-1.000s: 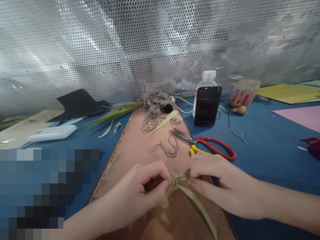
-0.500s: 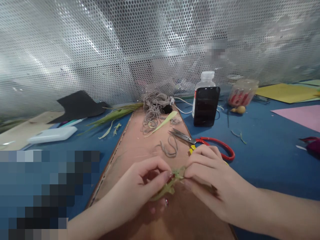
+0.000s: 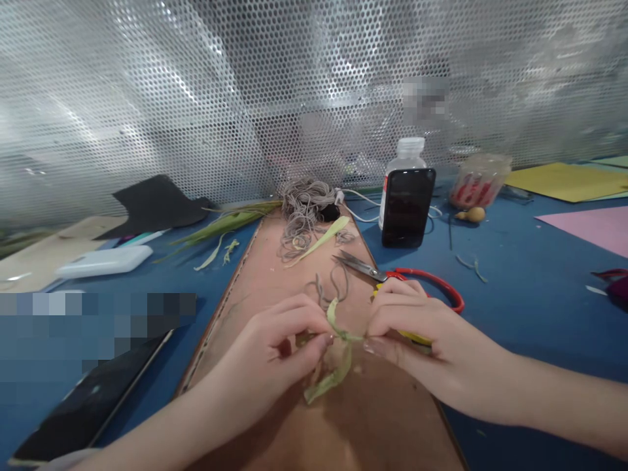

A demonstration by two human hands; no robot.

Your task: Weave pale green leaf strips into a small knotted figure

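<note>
A thin green leaf strip with a small knot or crossing at its middle is stretched between my two hands above the brown board. My left hand pinches its left side between thumb and fingers. From the right, my right hand pinches the other end. One leafy end sticks up and another hangs below, near my left fingertips. Just beyond my right hand lie open scissors with red handles, partly covered by that hand. Something yellow shows under the right fingers.
Grey cord is heaped at the board's far end, near a pale leaf. A phone leans on a bottle. A jar stands right; a white case and long leaves lie left.
The strip between my hands is now spread out, one end pointing up and another hanging lower. My fingertips have shifted slightly, and my right hand sits a little flatter.
</note>
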